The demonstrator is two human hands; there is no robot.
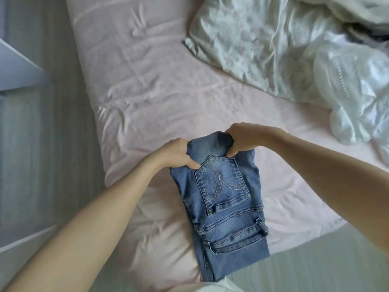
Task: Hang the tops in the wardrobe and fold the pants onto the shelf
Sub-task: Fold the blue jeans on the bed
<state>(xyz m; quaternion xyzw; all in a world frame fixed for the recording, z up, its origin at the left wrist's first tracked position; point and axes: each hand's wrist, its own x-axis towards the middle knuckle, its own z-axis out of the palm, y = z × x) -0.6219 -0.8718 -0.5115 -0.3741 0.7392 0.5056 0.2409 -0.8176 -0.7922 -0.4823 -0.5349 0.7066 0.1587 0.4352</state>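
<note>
Head cam: folded blue denim jeans (223, 199) w/ stitched back pocket facing up lie on the pale pink bed sheet (147, 85), near the bed's near edge, approx. centre of view. Left hand (179, 153) grips the far fold at its left corner, thumb on top of the denim, fingers curled round the edge. Right hand (242, 138) grips the same fold at its right corner, thumb pressing down by the pocket tip. Both forearms bare. Crumpled white-grey duvet (263, 43) heaped at the upper right, well apart from the jeans. White plastic bag (357, 91) sits beside it at the right edge.
</note>
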